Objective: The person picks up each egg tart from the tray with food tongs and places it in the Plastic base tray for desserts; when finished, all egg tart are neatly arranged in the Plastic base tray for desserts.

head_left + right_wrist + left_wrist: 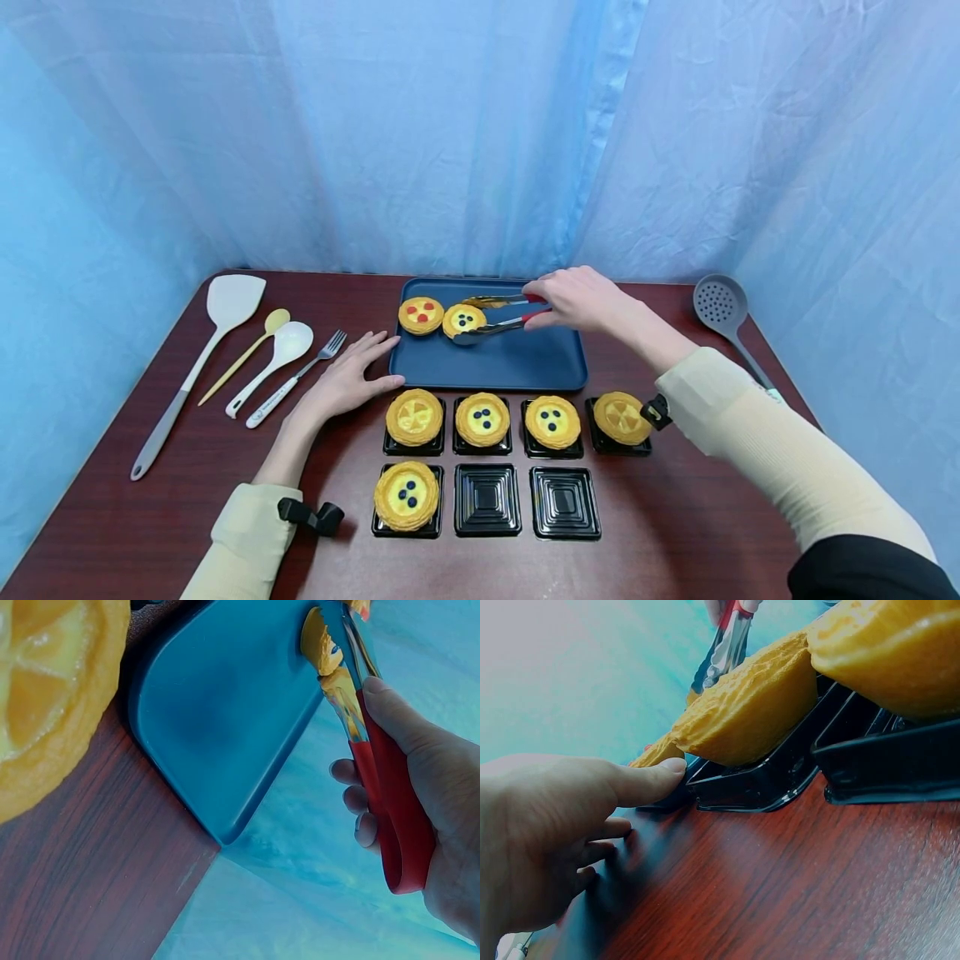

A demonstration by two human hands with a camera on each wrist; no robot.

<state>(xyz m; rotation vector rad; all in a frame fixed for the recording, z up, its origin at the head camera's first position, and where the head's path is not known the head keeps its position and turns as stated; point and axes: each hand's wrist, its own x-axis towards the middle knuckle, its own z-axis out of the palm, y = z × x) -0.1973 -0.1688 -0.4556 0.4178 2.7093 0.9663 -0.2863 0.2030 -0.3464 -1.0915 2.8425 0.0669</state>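
Observation:
In the head view my right hand (576, 298) grips red-handled tongs (386, 802). Their metal arms straddle a tart with blueberries (464, 320) on the dark blue tray (525, 367). Close beside it, at the left, lies a tart with red fruit pieces (421, 316). My left hand (351, 381) has its fingers extended at the tray's left edge and holds nothing. The left wrist view shows that thumb near a tart in a black plastic base.
Filled black bases stand before the tray, with an orange-slice tart (415, 417) at the left; nearer me are two bare bases, one a black base (487, 500). A white spatula (234, 300), spoons and a fork (330, 346) lie left, a grey skimmer (720, 304) right.

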